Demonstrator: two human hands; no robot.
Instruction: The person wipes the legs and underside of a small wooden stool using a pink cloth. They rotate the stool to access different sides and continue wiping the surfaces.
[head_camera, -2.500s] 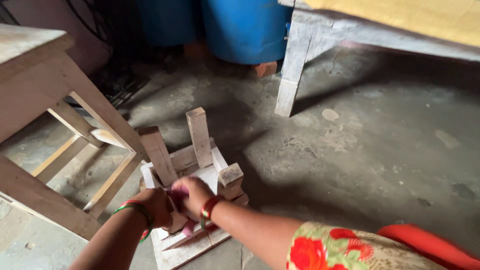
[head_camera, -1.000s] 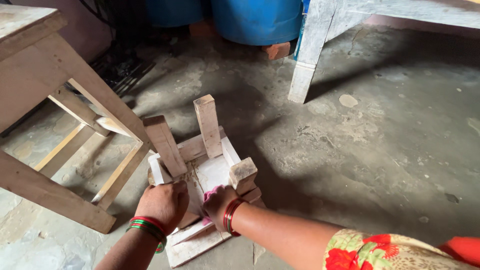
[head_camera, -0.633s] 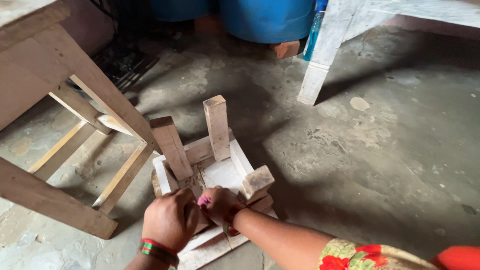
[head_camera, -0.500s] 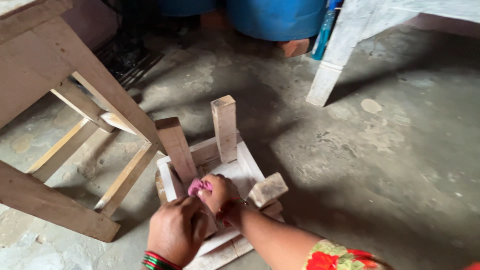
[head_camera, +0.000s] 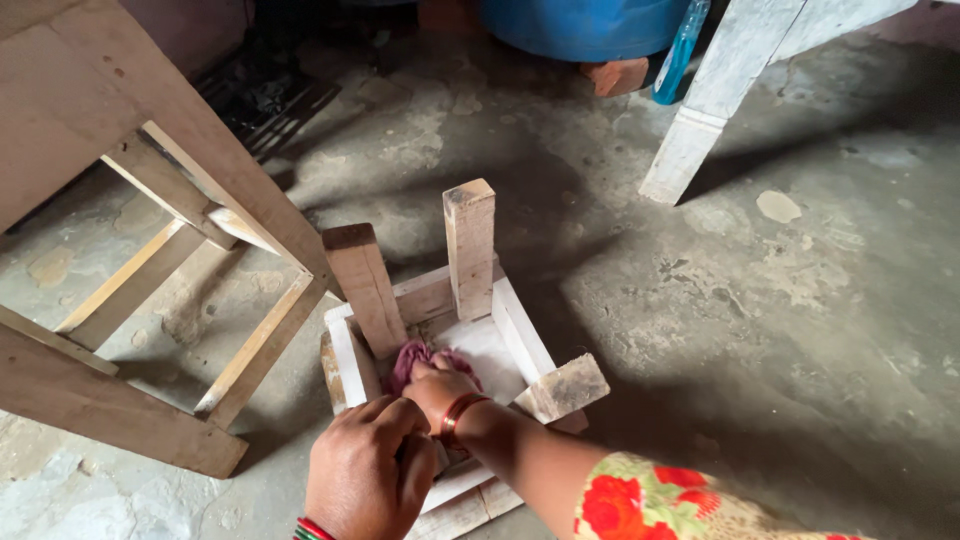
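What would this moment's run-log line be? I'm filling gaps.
right hand: presses pink cloth inside upturned stool | left hand: on stool's near edge

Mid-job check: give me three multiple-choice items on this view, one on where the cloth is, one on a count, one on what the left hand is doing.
1. Where is the crumpled pinkish-red cloth?
A. On the large wooden table frame
B. Inside the small upturned whitewashed wooden stool
C. On the bare floor

2. How many stool legs show?
A. One
B. Three
C. Six

3. What is the left hand doing?
A. Resting on the stool's near edge
B. Raised in the air
C. Holding a bottle

Answers:
1 B, the right hand presses it between the legs.
2 B, two upright, one nearer.
3 A, it lies curled there.
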